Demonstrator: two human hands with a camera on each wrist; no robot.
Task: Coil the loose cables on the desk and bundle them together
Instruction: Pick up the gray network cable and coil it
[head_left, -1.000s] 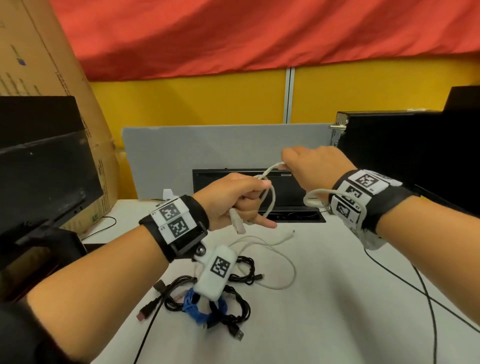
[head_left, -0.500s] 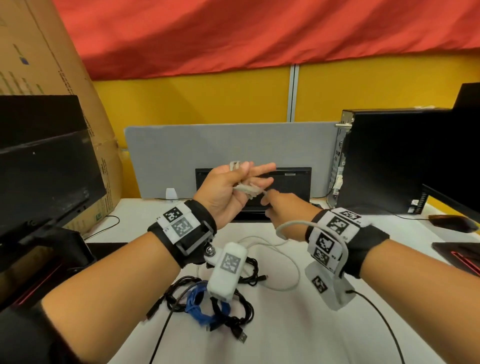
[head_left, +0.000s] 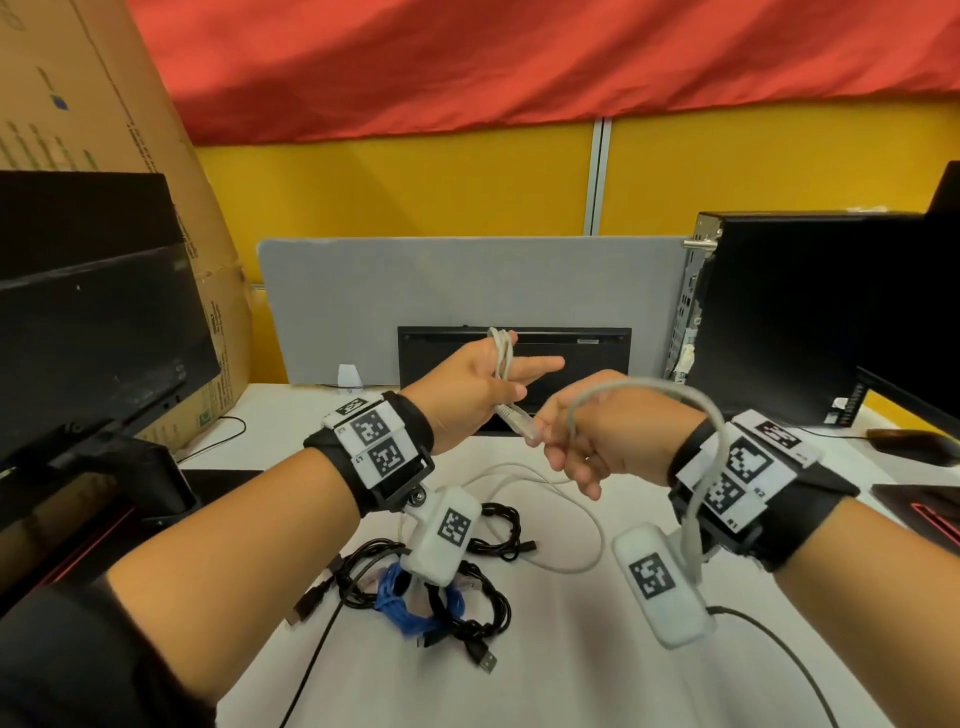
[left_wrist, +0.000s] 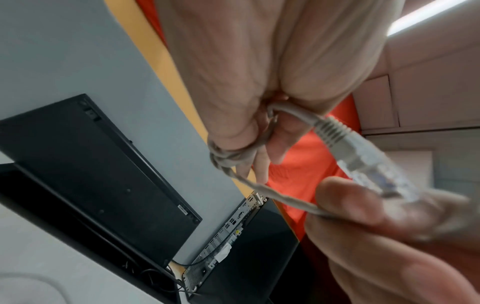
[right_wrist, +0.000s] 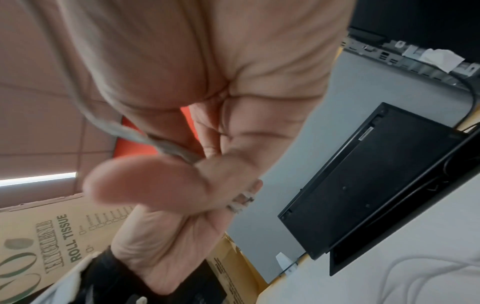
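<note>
The room is evenly and brightly lit from overhead. A ceiling strip light (left_wrist: 431, 16) shows at 1 o'clock in the left wrist view and again at 9 o'clock in the right wrist view. Shadows on the white desk (head_left: 571, 649) are soft and faint. The head view is sharp at centre, with straight edges bowing toward the borders. Both wrist views are strongly distorted. In the left wrist view the right hand (left_wrist: 389, 236) at 4 o'clock is blurred; the clear plug (left_wrist: 376, 170) smears.
</note>
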